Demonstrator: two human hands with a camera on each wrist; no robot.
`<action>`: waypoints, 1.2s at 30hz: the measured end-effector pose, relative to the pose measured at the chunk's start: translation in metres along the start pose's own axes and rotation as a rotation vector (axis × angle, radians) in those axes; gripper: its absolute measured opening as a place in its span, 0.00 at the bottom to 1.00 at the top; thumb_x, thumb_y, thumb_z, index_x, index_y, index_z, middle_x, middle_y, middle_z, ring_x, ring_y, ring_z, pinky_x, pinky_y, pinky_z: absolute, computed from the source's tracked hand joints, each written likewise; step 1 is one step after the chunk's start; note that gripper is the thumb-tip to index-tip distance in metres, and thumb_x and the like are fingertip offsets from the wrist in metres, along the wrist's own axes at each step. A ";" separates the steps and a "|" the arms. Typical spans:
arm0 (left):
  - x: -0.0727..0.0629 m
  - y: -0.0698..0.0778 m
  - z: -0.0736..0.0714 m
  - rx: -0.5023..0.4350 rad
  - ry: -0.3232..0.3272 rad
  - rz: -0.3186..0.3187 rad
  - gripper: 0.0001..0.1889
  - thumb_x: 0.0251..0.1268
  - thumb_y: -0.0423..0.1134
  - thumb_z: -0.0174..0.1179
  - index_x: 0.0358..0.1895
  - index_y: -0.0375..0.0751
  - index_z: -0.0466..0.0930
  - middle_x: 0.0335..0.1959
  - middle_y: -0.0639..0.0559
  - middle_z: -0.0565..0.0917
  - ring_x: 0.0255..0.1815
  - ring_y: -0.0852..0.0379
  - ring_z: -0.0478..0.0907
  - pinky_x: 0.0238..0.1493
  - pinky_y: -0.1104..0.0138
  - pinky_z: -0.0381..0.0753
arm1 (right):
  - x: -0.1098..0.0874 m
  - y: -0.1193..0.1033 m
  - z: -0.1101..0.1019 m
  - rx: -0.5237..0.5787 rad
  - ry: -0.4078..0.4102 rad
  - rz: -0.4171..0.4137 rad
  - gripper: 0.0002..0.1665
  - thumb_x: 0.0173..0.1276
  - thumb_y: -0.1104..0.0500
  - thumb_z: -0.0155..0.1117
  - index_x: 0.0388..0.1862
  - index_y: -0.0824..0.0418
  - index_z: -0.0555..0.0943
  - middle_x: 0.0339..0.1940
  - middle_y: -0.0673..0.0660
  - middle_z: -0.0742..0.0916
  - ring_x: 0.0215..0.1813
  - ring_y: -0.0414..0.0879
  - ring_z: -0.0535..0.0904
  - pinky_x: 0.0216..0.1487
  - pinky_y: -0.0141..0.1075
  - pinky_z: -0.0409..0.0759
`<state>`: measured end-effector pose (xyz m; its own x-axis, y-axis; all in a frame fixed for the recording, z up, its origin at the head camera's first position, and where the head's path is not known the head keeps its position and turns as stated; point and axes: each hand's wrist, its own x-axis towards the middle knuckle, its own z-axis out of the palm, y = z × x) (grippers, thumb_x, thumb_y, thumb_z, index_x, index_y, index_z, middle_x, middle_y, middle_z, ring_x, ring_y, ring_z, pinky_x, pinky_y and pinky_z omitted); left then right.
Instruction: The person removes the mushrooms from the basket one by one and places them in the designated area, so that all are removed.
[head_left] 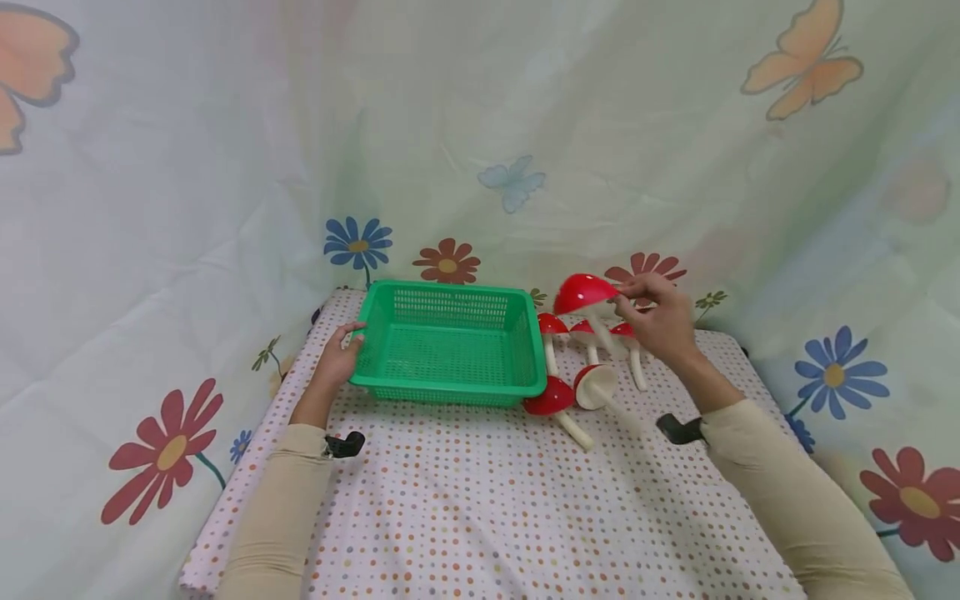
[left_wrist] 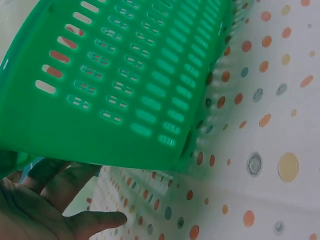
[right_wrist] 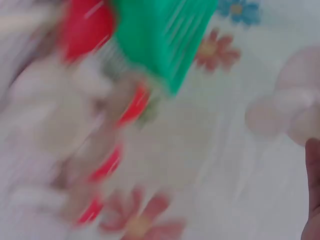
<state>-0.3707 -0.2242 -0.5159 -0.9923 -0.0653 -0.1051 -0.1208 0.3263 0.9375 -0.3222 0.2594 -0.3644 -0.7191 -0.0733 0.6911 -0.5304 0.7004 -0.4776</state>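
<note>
My right hand [head_left: 660, 321] pinches the edge of a red, white-spotted cap on a toy mushroom [head_left: 583, 292], held above the table with its pale stem hanging down, blurred. At the left end of a green plastic basket [head_left: 450, 389], my left hand [head_left: 339, 358] touches the rim. The left wrist view has that hand's thumb [left_wrist: 97, 222] stretched out away from the basket wall, with the other fingers partly hidden by the rim. Beside the basket's right end lie several more toy mushrooms, among them one near the front [head_left: 551, 396] and one showing its pale underside [head_left: 596, 386].
A dotted cloth [head_left: 465, 500] covers the table. Behind and around it hangs a pale curtain [head_left: 420, 125] printed with flowers and butterflies. Nothing shows inside the basket. The right wrist view is heavily blurred.
</note>
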 end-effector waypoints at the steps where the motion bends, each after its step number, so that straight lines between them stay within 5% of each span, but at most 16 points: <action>1: -0.001 0.000 -0.002 0.001 -0.002 0.004 0.24 0.81 0.50 0.41 0.75 0.55 0.60 0.81 0.46 0.49 0.81 0.39 0.45 0.76 0.41 0.50 | -0.008 0.009 -0.014 -0.051 -0.012 -0.004 0.04 0.63 0.71 0.66 0.36 0.70 0.82 0.40 0.65 0.85 0.39 0.24 0.73 0.38 0.11 0.69; 4: -0.007 0.000 -0.012 0.000 -0.002 0.016 0.24 0.81 0.49 0.40 0.75 0.54 0.60 0.81 0.46 0.48 0.81 0.39 0.44 0.76 0.41 0.49 | -0.035 0.038 -0.045 -0.151 -0.079 0.056 0.04 0.63 0.70 0.67 0.36 0.68 0.82 0.41 0.64 0.84 0.39 0.24 0.71 0.38 0.09 0.68; 8: -0.011 -0.003 -0.029 -0.002 0.020 0.021 0.23 0.81 0.49 0.40 0.75 0.53 0.60 0.82 0.45 0.48 0.81 0.39 0.43 0.76 0.41 0.49 | -0.069 0.070 -0.056 -0.251 -0.130 0.132 0.03 0.61 0.70 0.67 0.34 0.67 0.82 0.37 0.64 0.84 0.38 0.38 0.78 0.38 0.11 0.66; 11: -0.013 -0.006 -0.039 0.012 0.035 0.016 0.24 0.81 0.50 0.40 0.75 0.53 0.59 0.82 0.45 0.47 0.81 0.38 0.43 0.75 0.40 0.48 | -0.091 0.088 -0.048 -0.317 -0.141 0.213 0.03 0.62 0.69 0.67 0.35 0.67 0.81 0.35 0.64 0.85 0.39 0.56 0.81 0.39 0.25 0.74; 16: -0.017 -0.009 -0.052 0.033 0.034 0.005 0.25 0.81 0.51 0.38 0.76 0.54 0.58 0.82 0.44 0.46 0.81 0.36 0.42 0.75 0.38 0.47 | -0.122 0.101 -0.025 -0.329 -0.158 0.350 0.05 0.64 0.66 0.65 0.37 0.67 0.80 0.39 0.66 0.84 0.43 0.63 0.82 0.40 0.51 0.80; 24: -0.016 -0.014 -0.045 0.044 0.028 0.020 0.25 0.82 0.50 0.38 0.76 0.52 0.58 0.82 0.44 0.46 0.81 0.38 0.41 0.75 0.39 0.47 | -0.145 0.107 -0.010 -0.321 -0.153 0.366 0.04 0.64 0.66 0.65 0.36 0.68 0.81 0.40 0.66 0.84 0.45 0.64 0.83 0.43 0.55 0.80; 29: -0.014 -0.014 -0.035 0.062 0.043 0.034 0.24 0.81 0.52 0.37 0.75 0.55 0.59 0.80 0.43 0.52 0.77 0.37 0.54 0.71 0.41 0.59 | -0.150 0.107 -0.014 -0.358 -0.213 0.423 0.05 0.64 0.65 0.67 0.35 0.67 0.82 0.43 0.67 0.84 0.47 0.66 0.82 0.41 0.55 0.82; 32: -0.018 -0.012 -0.032 0.103 0.144 0.103 0.22 0.82 0.50 0.39 0.72 0.54 0.65 0.77 0.43 0.62 0.74 0.38 0.62 0.68 0.43 0.65 | -0.150 0.106 -0.019 -0.348 -0.256 0.445 0.07 0.65 0.63 0.66 0.38 0.66 0.81 0.48 0.68 0.82 0.49 0.68 0.82 0.38 0.54 0.84; 34: -0.023 -0.011 -0.031 0.136 0.275 0.216 0.19 0.81 0.46 0.41 0.67 0.50 0.71 0.73 0.44 0.69 0.73 0.39 0.65 0.62 0.43 0.69 | -0.149 0.102 -0.023 -0.327 -0.278 0.444 0.09 0.67 0.61 0.65 0.42 0.66 0.80 0.51 0.69 0.80 0.50 0.69 0.81 0.36 0.53 0.84; 36: -0.032 -0.008 -0.032 0.194 0.418 0.372 0.17 0.79 0.40 0.44 0.61 0.46 0.77 0.71 0.45 0.72 0.74 0.42 0.65 0.66 0.43 0.67 | -0.148 0.095 -0.026 -0.298 -0.273 0.441 0.12 0.70 0.59 0.63 0.47 0.66 0.78 0.54 0.70 0.79 0.51 0.69 0.81 0.33 0.50 0.84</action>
